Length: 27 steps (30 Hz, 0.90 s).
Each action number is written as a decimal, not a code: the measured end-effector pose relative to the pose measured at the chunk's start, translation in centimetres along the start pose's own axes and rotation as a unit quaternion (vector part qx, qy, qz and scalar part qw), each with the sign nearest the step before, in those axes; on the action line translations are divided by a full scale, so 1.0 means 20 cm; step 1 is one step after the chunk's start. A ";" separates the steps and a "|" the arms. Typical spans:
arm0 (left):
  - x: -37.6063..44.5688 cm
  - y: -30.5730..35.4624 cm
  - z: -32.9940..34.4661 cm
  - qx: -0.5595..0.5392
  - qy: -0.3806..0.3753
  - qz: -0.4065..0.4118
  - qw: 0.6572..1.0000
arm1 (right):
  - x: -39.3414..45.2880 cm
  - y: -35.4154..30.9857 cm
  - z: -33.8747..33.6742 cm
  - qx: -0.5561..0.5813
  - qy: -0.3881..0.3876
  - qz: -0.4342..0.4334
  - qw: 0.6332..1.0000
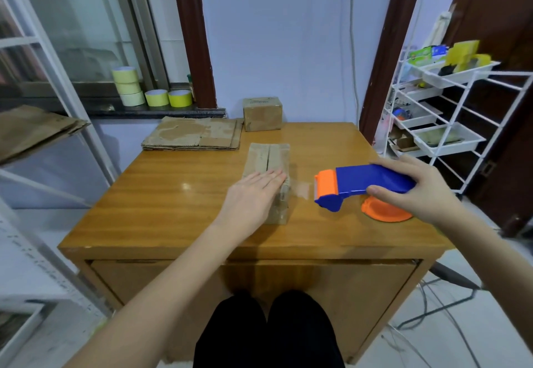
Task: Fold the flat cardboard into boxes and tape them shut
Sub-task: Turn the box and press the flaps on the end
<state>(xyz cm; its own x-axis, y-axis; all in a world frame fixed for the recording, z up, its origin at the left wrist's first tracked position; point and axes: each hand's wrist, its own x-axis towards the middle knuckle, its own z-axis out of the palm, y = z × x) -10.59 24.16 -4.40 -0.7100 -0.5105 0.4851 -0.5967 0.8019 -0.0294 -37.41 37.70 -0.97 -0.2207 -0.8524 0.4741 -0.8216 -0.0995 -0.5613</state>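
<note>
Two bare hands were at work over the glossy orange-brown wooden table (178, 212) in our single head view. Our left hand (253, 194) lay flat, fingers straight and pressed together, palm down on the near end of the small folded brown cardboard box (269, 163), which sat near the middle of the table with its top flaps meeting along a seam that ran away from us. Our right hand (418, 189) gripped the blue plastic tape dispenser with an orange front (360, 184), thumb curled under its body and fingers wrapped over the top. The dispenser hung just right of the box, its orange mouth facing the box's near right corner, and a strip of clear tape (301, 190) stretched between that mouth and the box. An orange round part (388, 212) showed beneath our right hand; we could not tell whether it touched the table.

At the table's far left edge lay a stack of flat brown cardboard sheets (193, 137), and just beside it, at the far edge, stood a second brown cardboard box with its flaps closed (262, 114). On the dark window sill (101, 111) behind, five rolls of yellow tape (153, 90) were gathered, three of them stacked. To the right stood a white wire rack with trays (450, 134).
</note>
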 end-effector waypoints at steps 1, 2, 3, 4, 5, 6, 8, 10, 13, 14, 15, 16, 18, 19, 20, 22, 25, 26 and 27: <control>0.00 0.00 0.00 0.000 -0.002 -0.001 1.000 | 0.02 -0.02 0.00 -0.023 -0.004 0.001 1.000; 0.00 0.00 0.00 -0.006 0.000 -0.003 1.000 | 0.04 -0.04 0.01 -0.046 -0.010 0.002 0.999; 0.00 -0.01 0.01 -0.012 0.003 -0.006 1.000 | 0.05 -0.07 0.01 -0.069 -0.018 0.001 0.997; 0.00 -0.01 0.00 -0.018 0.006 -0.008 1.000 | 0.07 -0.09 0.01 -0.094 -0.025 -0.003 0.995; 0.00 -0.01 0.00 -0.023 0.005 -0.011 1.000 | 0.09 -0.11 0.02 -0.120 -0.033 -0.010 0.992; 0.00 0.00 0.00 -0.030 0.003 -0.017 0.999 | 0.10 -0.13 0.03 -0.145 -0.045 -0.016 0.988; 0.00 -0.01 0.00 -0.035 0.002 -0.022 0.999 | 0.14 -0.17 0.07 -0.180 -0.071 -0.018 0.981; 0.00 -0.01 -0.01 -0.040 0.008 -0.021 0.999 | 0.18 -0.22 0.10 -0.198 -0.088 -0.017 0.976; 0.00 -0.01 -0.02 -0.047 0.005 -0.022 0.999 | 0.23 -0.29 0.12 -0.224 -0.103 -0.020 0.969; 0.00 0.00 -0.02 -0.047 0.002 -0.023 0.999 | 0.24 -0.31 0.12 -0.231 -0.107 -0.021 0.967; 0.00 0.00 -0.02 -0.044 -0.003 -0.023 0.999 | 0.25 -0.33 0.13 -0.235 -0.109 -0.024 0.966; 0.00 0.00 -0.02 -0.039 -0.009 -0.021 0.999 | 0.26 -0.34 0.13 -0.238 -0.111 -0.025 0.965; 0.01 -0.01 -0.02 -0.031 -0.017 -0.021 0.999 | 0.28 -0.37 0.13 -0.243 -0.110 -0.019 0.964; 0.01 -0.01 -0.02 -0.030 -0.018 -0.023 0.999 | 0.28 -0.39 0.13 -0.245 -0.108 -0.016 0.963; 0.01 -0.01 -0.02 -0.029 -0.018 -0.026 0.999 | 0.29 -0.41 0.13 -0.245 -0.109 -0.014 0.963; 0.02 -0.01 -0.01 -0.030 -0.016 -0.034 0.999 | 0.31 -0.44 0.14 -0.252 -0.116 -0.015 0.961; 0.02 -0.01 0.00 -0.028 -0.022 -0.040 0.999 | 0.35 -0.45 0.14 -0.236 -0.134 0.003 0.962; 0.03 -0.02 0.00 -0.028 -0.020 -0.041 0.999 | 0.37 -0.44 0.14 -0.221 -0.138 0.019 0.965; 0.03 -0.02 0.00 -0.030 -0.015 -0.044 0.998 | 0.38 -0.43 0.15 -0.215 -0.142 0.032 0.966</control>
<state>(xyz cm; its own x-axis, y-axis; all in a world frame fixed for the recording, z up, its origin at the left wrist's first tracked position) -10.74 23.54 -4.09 -0.6679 -0.5880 0.4563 -0.6338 0.7707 0.0655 -30.44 30.53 5.34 -0.1748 -0.9624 0.2079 -0.9670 0.1280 -0.2205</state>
